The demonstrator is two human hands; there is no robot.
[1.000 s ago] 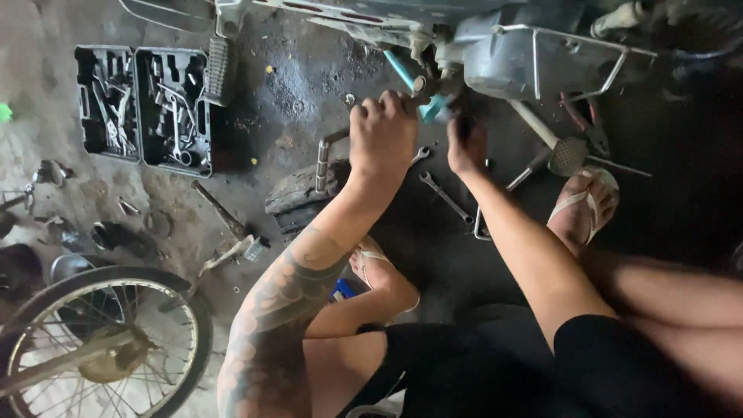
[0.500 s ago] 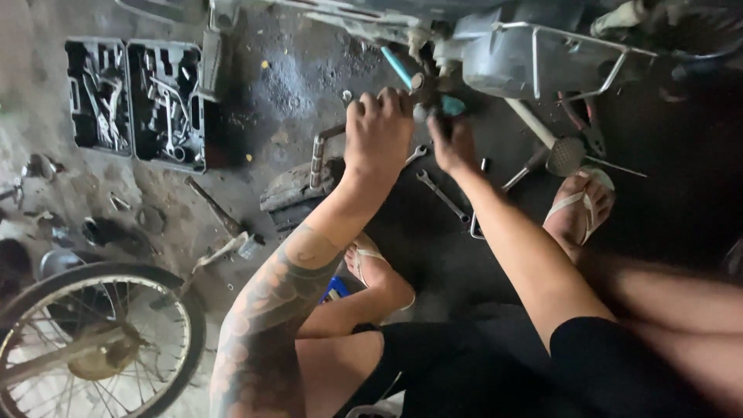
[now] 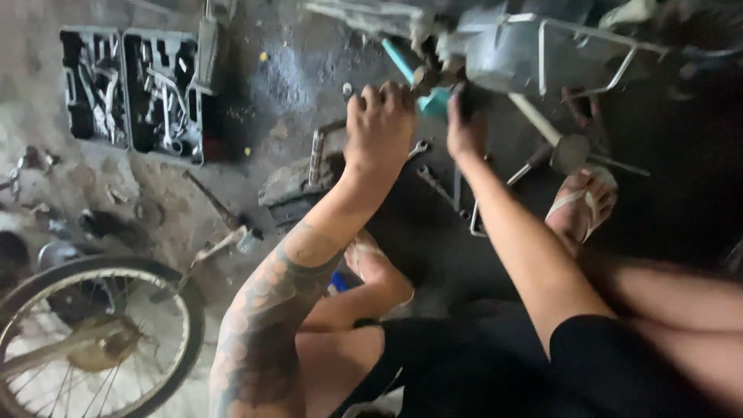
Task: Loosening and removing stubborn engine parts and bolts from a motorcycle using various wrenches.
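The left hand curls shut around a small metal part on the machine's underside, the right hand just beside it gripping a teal piece, wrenches on the floor below them, an open tool case far left.

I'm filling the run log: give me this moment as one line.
left hand: gripping machine part | right hand: on teal piece | wrench on floor below | open tool case far left
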